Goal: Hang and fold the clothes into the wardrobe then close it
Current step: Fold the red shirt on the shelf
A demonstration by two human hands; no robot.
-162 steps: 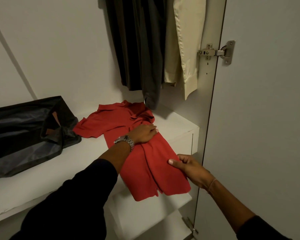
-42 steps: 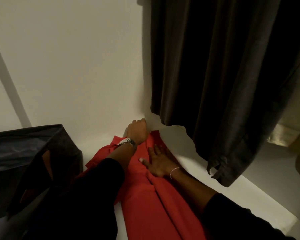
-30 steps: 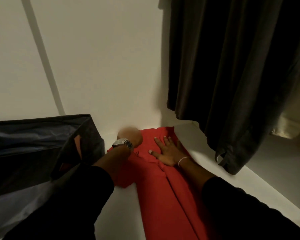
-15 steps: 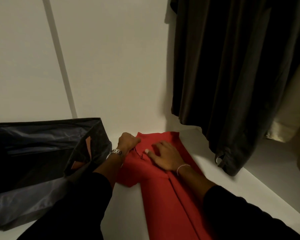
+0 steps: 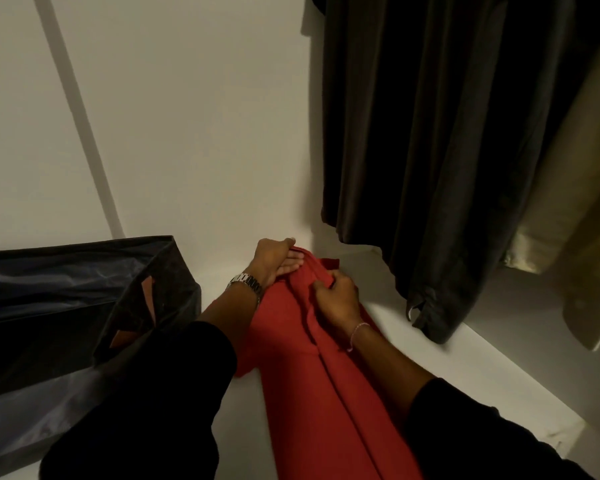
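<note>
A red shirt (image 5: 302,368) lies on the white wardrobe shelf (image 5: 388,348), folded lengthways into a long strip with one sleeve sticking out left under my arm. At the shirt's far end my left hand (image 5: 274,259), watch on the wrist, grips the collar area, fingers curled under the cloth. Just to the right, my right hand (image 5: 336,297) pinches a fold of the red cloth near the collar. Both forearms in black sleeves cover part of the shirt.
A dark fabric storage box (image 5: 66,306) stands open on the shelf at the left. Dark garments (image 5: 430,150) and a cream one (image 5: 575,220) hang at the right, their hems close above the shelf. White back wall (image 5: 187,116) behind.
My left hand has slid right onto the collar end and gripped it. My right hand went from lying flat on the shirt to pinching a fold. The left sleeve is folded in further.
</note>
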